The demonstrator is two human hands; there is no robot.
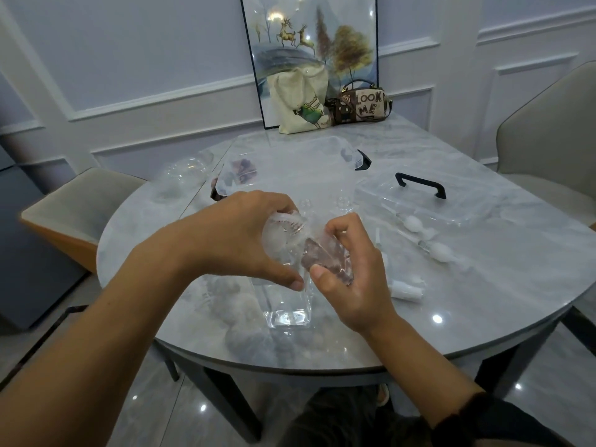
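1. Two-handed hold low over the near part of the surface (483, 285). Left hand (232, 240) with grip clenched on crumpled clear wrap (280, 230), thumb pointing down.
2. Directly beneath, upright on the surface: square bottle (288, 311), top hidden behind both hands.
3. Right hand (351, 279) with grip pinching a clear pouch (325, 256) with something purplish inside, thumb in front, fingers curled behind. Pouch touching the wrap.
4. Farther back, well apart from both hands: open clear box (290, 162), lid (421, 185) with black handle, white-bulbed droppers (412, 224).
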